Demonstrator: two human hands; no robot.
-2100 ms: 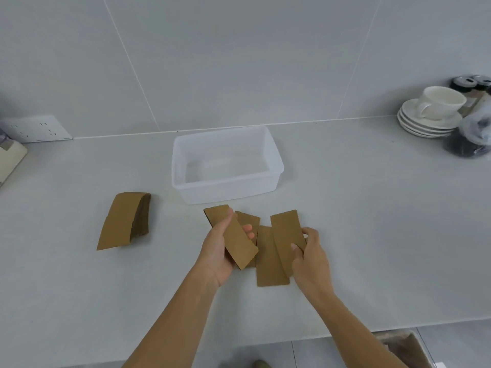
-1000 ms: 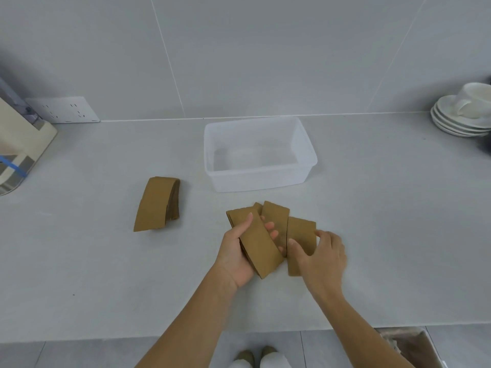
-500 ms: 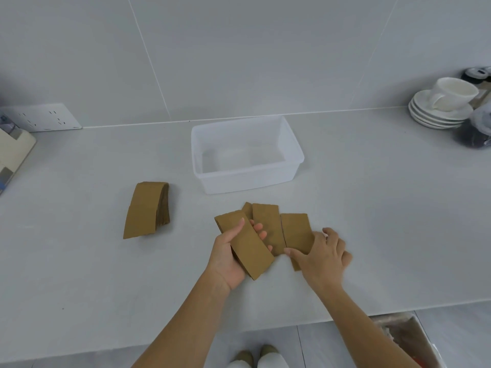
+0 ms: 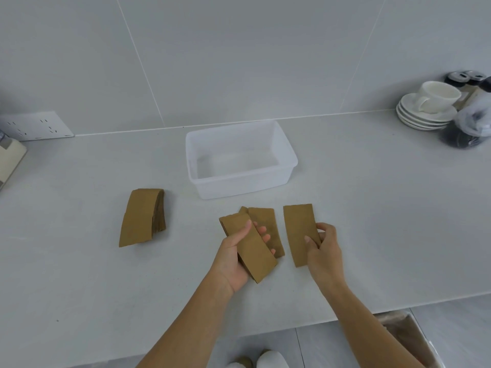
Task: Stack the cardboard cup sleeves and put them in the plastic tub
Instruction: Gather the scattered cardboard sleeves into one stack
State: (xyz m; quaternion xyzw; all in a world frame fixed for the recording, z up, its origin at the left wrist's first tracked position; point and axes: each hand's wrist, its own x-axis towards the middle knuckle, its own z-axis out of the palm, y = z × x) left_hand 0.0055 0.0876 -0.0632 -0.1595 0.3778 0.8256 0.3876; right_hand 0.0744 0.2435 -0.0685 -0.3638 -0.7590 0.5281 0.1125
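Note:
My left hand point(image 4: 233, 264) grips a small bundle of flat brown cardboard sleeves point(image 4: 252, 253), thumb on top, tilted over the counter. Two more sleeves point(image 4: 267, 224) lie flat under its fingers. My right hand point(image 4: 322, 248) pinches a single sleeve point(image 4: 299, 229) by its right edge, a little apart from the others. A thick stack of sleeves point(image 4: 140, 216) lies to the left on the counter. The clear plastic tub point(image 4: 288, 152) stands behind the sleeves with nothing in it.
A white cup on several saucers point(image 4: 427, 110) and dark jars point(image 4: 467, 128) stand at the back right. A wall socket point(image 4: 34, 126) and a beige appliance point(image 4: 8, 160) are at the left. A cardboard box point(image 4: 406, 338) sits on the floor below the counter's front edge.
My right hand has closed on one sleeve and drawn it to the right, away from the other loose ones. My left hand keeps its bundle in nearly the same spot.

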